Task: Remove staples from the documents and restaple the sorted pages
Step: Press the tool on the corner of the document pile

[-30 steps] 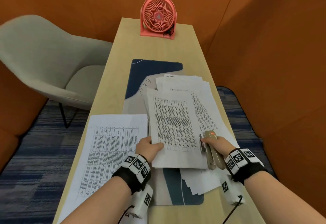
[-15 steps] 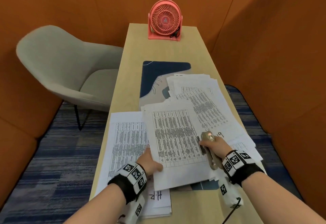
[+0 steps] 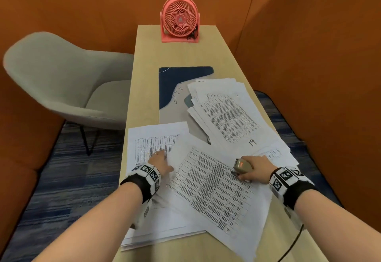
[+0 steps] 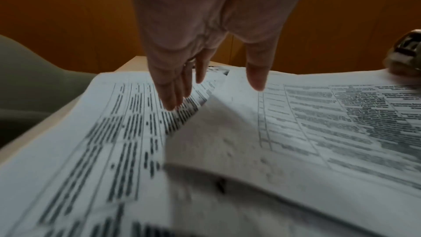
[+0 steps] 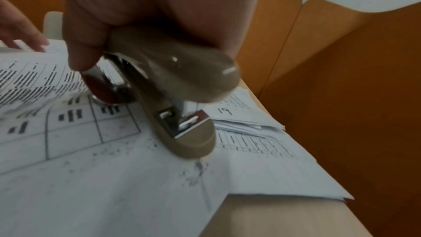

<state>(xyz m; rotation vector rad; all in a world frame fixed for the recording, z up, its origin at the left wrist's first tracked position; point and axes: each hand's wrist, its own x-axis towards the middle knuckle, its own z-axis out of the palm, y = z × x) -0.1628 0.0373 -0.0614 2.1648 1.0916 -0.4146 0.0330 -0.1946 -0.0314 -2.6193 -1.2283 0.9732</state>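
From the head view, the left hand is lying with fingers straight on the left stack, pinning it, while the right hand is wrapping its fingers round the stapler over the skewed set in front. A loose pile is sitting further back on the table, near the fan.

From the left wrist, the fingers are reaching out flat and holding nothing, tips on the stack, with the set's edge lifting just beside them.

From the right wrist, the hand is gripping the stapler firmly, thumb underneath; its mouth is gaping with no paper between (blur is hiding any staple already in the sheets).

The step in hand is probably stapling this set. To do it well: square the pages first, slide one corner fully into the mouth, hold the sheets flat with the free hand, then squeeze straight down.
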